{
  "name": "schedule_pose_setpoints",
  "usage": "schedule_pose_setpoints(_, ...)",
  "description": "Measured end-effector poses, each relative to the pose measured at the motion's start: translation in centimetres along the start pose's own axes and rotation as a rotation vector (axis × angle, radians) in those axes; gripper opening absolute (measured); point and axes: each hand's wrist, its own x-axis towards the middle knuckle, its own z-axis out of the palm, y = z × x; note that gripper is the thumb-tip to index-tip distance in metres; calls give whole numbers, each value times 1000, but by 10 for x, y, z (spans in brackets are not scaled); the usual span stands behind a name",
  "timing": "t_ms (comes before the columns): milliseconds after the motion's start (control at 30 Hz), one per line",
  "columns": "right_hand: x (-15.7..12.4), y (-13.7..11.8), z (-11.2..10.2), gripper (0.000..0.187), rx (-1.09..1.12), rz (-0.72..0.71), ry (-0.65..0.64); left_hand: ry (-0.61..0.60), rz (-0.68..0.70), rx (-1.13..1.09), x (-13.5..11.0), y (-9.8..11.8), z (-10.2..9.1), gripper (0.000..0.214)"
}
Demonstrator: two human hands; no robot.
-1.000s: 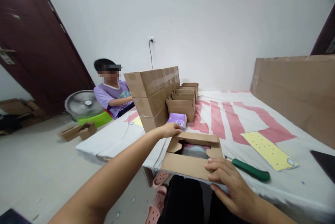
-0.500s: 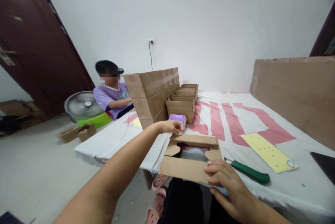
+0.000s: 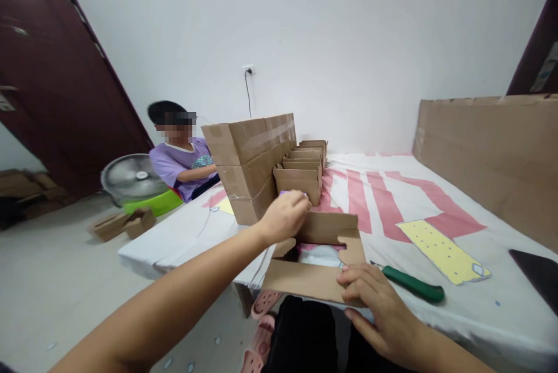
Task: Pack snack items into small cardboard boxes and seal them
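A small open cardboard box [image 3: 305, 277] sits at the near edge of the bed, with something pale and pink inside. My right hand [image 3: 375, 303] rests on its front right flap, fingers curled over the cardboard. My left hand [image 3: 284, 216] reaches past the box's far flap and closes over a purple packet [image 3: 291, 193], of which only a sliver shows above my fingers.
A row of folded cardboard boxes [image 3: 303, 172] and larger cartons [image 3: 248, 158] stand behind. A green-handled knife [image 3: 412, 286] and a yellow dotted sheet [image 3: 440, 251] lie to the right. Another person [image 3: 183, 158] in a purple shirt sits at left beside a fan [image 3: 131, 178].
My left hand moved forward from the box's far flap onto the purple packet and closed over it. The right hand stayed on the front flap.
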Motion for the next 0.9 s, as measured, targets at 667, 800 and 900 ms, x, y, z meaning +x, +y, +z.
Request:
schedule_pose_setpoints(667, 47, 18, -65, 37, -564, 159, -382, -857, -88, 58, -29, 21, -36, 78)
schedule_pose_setpoints(800, 53, 26, -64, 19, -595, 271, -449, -875, -166, -3, -26, 25, -22, 67)
schedule_pose_setpoints(900, 74, 24, -57, 15, -548, 240, -421, -834, -224, -69, -23, 23, -3, 56)
